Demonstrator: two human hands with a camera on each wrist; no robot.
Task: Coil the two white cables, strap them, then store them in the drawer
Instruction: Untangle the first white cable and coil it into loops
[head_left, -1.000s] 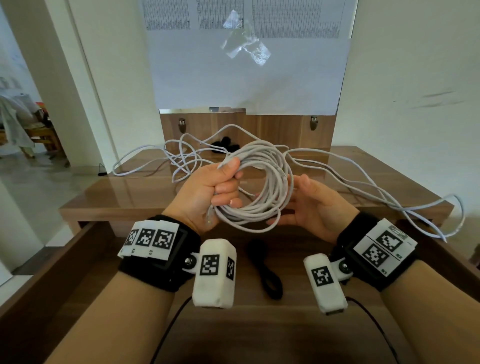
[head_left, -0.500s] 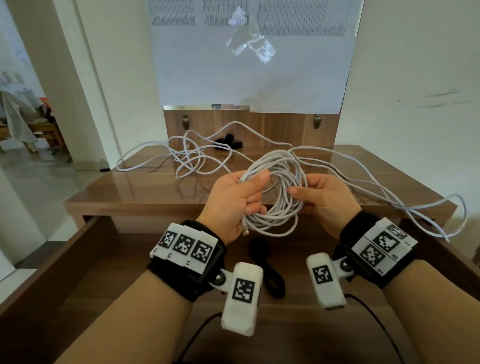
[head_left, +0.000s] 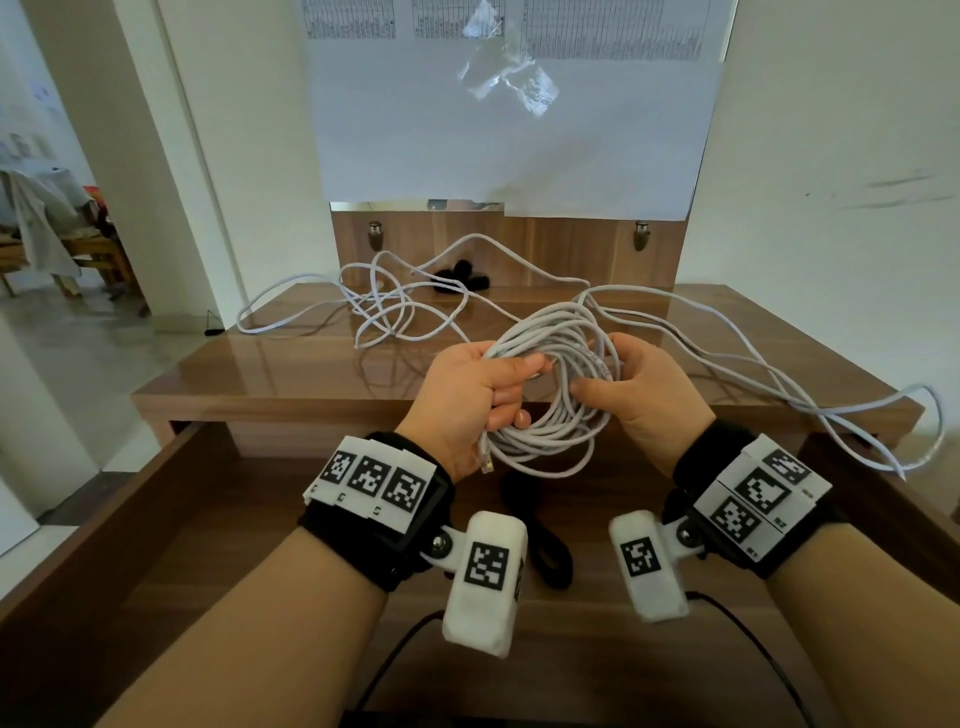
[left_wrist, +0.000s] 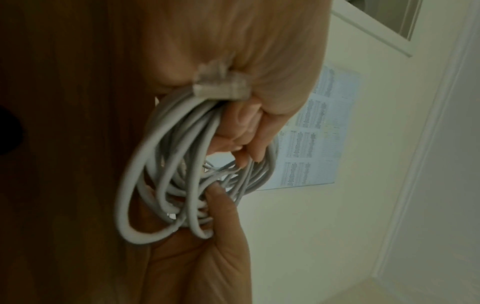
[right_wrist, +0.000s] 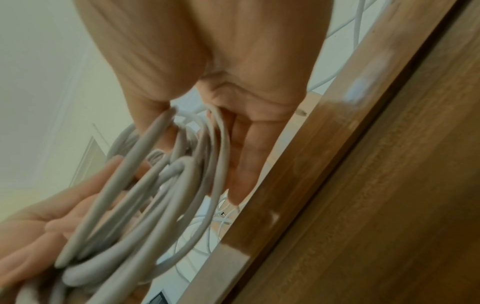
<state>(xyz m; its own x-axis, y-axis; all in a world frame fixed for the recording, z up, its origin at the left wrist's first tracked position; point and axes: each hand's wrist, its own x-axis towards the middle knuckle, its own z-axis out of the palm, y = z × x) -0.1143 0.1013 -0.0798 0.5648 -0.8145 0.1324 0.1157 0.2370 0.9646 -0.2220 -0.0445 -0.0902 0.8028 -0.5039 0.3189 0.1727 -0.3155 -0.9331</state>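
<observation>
My left hand grips the left side of a white cable coil, thumb on top and fingers curled under. Its clear plug sticks out below that fist. On the coil's right side my right hand holds the strands between thumb and fingers. Both hands hold the coil above the open drawer. The coil's loose tail trails right across the table and over its edge. A second white cable lies tangled at the back left of the table.
A black strap lies on the drawer floor under the hands. More black straps sit at the back of the wooden table, against a wood panel. A wall rises on the right; the floor drops away on the left.
My left hand has carried the coil to the right and slightly up. The right hand, earlier open-palmed beside the coil, now has thumb and fingers closed on its right side.
</observation>
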